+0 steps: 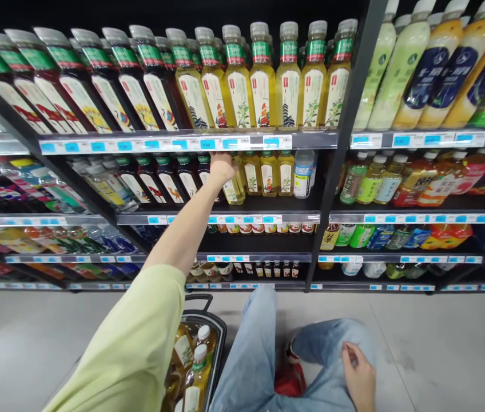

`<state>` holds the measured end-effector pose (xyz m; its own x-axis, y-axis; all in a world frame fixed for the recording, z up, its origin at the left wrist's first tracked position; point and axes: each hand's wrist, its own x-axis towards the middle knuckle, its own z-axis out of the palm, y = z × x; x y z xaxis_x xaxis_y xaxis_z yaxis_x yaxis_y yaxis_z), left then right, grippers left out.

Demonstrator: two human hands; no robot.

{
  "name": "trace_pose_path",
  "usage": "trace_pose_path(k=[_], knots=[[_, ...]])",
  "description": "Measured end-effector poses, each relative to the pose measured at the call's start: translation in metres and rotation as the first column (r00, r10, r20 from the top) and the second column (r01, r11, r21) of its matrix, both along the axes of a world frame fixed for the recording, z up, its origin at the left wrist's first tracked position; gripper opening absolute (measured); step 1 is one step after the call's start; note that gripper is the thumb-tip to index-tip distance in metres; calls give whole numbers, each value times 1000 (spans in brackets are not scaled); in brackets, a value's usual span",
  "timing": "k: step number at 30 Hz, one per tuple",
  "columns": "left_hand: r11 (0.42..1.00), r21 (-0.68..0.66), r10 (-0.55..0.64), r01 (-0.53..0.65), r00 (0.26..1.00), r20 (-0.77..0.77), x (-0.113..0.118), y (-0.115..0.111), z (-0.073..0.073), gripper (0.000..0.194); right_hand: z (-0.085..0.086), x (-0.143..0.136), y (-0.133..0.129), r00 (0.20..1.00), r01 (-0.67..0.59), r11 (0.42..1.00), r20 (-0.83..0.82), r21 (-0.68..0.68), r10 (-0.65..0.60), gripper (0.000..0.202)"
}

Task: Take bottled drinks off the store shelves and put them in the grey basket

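Observation:
My left hand (222,166) reaches onto the second shelf, closed round the top of a bottle of yellow drink (234,191) with a white label. That bottle's cap is hidden by the hand and the shelf above. Dark-drink bottles (169,180) stand to its left, and more yellow-drink bottles (269,174) to its right. Down by my knee, my right hand (359,372) rests on the jeans with its fingers curled in and nothing in them. Below my left arm is a black basket (221,332), holding several bottles of yellow drink (199,366).
The top shelf edge (191,142) runs just above my left hand, carrying price tags and a row of dark and yellow bottles. Upright black posts (332,189) divide the shelving. A clear bottle with a blue and white label (303,174) stands at the row's right end.

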<state>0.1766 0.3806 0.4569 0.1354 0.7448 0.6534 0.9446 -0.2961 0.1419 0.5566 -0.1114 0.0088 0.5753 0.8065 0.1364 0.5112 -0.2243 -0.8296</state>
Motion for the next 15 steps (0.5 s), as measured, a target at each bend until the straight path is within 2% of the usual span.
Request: trace_pose_path(k=[4, 8, 12, 15], knots=[[984, 176, -15, -39, 956, 295, -5, -27, -4, 32, 2, -2, 2, 1000, 0, 1000, -13, 7, 0, 49], [981, 186, -51, -55, 852, 521, -8, -44, -5, 29, 2, -2, 2, 999, -23, 1000, -38, 2, 23, 48], [979, 191, -74, -70, 752, 655, -7, -52, -11, 27, -1, 1, 3, 998, -3, 1000, -59, 7, 4, 48], [973, 210, -79, -92, 725, 684, -2, -62, -15, 23, -6, 3, 4, 996, -9, 1000, -86, 1, 9, 46]])
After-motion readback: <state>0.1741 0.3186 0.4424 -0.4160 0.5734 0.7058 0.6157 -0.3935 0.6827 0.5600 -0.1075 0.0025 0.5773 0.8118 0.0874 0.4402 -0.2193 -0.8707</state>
